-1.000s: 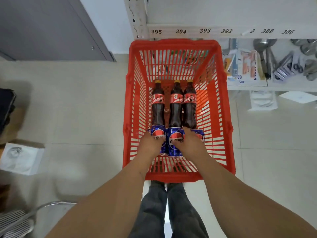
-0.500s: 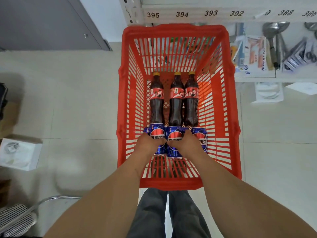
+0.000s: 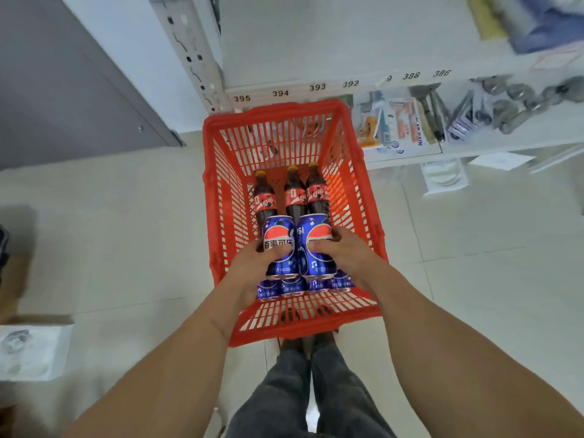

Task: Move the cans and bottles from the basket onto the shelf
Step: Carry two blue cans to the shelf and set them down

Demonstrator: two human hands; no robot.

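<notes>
The task was barely begun; each hand held one blue can above the red basket (image 3: pixel 218 197), neither yet near the shelf (image 3: pixel 316 52); the left hand (image 3: pixel 252 270) had its fingers wrapped round the left can (image 3: pixel 278 245), and the right hand (image 3: pixel 344 251) gripped the right can (image 3: pixel 316 245) the same way, the two cans upright and just beside each other, perhaps touching; below them a row of further blue cans (image 3: pixel 303 286) sat on the basket floor, four as far as the blur allowed counting; behind those, three dark cola bottles (image 3: pixel 294 197) stood against the far wall of the basket, untouched; the stretch of shelf above labels 395 to 392 showed no drinks, so by my reading nothing had been shelved; left to do: these two cans, the remaining cans, then the three bottles
</notes>
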